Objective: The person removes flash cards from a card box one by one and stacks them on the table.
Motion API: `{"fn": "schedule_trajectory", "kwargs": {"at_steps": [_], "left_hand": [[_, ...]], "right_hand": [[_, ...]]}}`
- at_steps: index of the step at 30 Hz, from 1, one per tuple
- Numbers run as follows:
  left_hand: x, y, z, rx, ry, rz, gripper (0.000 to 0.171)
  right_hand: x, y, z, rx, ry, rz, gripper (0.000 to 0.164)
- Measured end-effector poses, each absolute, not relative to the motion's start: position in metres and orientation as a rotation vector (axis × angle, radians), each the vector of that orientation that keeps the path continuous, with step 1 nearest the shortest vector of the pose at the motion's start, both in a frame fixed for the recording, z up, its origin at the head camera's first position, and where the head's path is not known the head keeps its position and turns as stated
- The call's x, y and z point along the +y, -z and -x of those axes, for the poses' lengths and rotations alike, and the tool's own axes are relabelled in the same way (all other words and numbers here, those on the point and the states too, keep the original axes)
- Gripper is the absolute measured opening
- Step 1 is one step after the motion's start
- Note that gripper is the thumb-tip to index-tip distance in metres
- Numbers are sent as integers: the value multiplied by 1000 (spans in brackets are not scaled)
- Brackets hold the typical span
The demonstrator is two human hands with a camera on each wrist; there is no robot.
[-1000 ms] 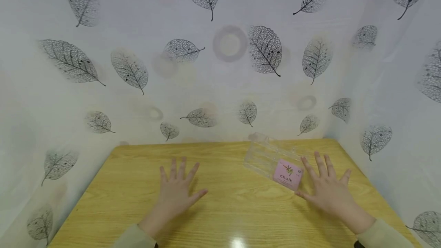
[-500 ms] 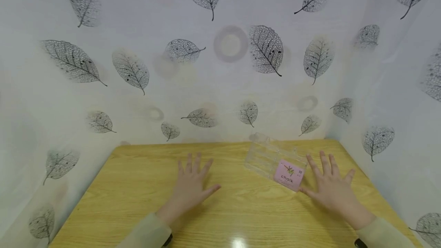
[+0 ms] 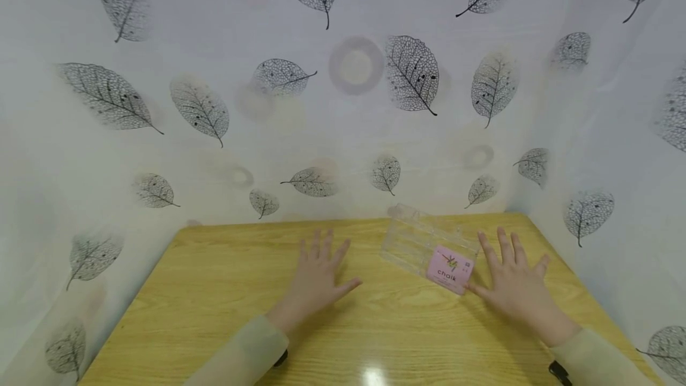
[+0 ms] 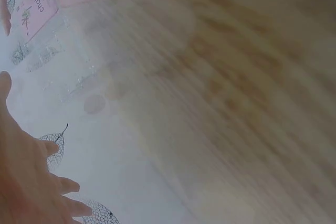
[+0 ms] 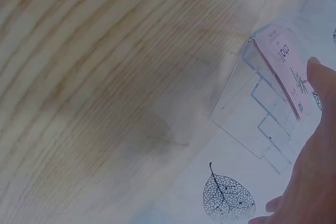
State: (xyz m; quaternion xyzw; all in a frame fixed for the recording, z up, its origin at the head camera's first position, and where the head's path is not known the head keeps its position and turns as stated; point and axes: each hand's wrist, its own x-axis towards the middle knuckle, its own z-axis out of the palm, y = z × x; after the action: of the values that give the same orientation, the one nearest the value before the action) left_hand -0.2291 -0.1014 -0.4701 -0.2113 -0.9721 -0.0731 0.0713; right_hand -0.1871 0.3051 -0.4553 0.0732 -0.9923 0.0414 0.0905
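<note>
A clear plastic case with several compartments sits at an angle on the table's back right. The pink card at its near right end reads "chalk" above a small drawing of coloured sticks. My right hand is just right of the case with fingers spread, its thumb tip right at the card's lower corner. To the left of the case, my left hand spreads its fingers over the wood, palm down and holding nothing. In the right wrist view the pink card shows beside the right thumb.
The wooden table has a yellowish grain and a bright light reflection near its front. White cloth printed with dark skeleton leaves hangs behind it and along both sides. Sleeves reach in from the lower edge.
My left hand has moved right and slightly away from me, closer to the case, with fingers still spread. The right hand and the case have hardly moved.
</note>
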Motion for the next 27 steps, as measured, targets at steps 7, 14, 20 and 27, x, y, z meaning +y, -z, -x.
{"fn": "schedule_trajectory", "kwargs": {"at_steps": [7,14,20,27], "left_hand": [[-87,468,238,-2893,257,697,91],[-72,472,255,-2880,192,724,90],[-59,471,266,-2843,203,772,87],[-44,466,273,-2847,174,817,85]], "right_hand": [[304,454,191,-2947,-153,-223,116],[305,452,195,-2944,-137,-221,118],[304,451,199,-2937,-132,-230,118],[302,453,204,-2956,-128,-240,118]]}}
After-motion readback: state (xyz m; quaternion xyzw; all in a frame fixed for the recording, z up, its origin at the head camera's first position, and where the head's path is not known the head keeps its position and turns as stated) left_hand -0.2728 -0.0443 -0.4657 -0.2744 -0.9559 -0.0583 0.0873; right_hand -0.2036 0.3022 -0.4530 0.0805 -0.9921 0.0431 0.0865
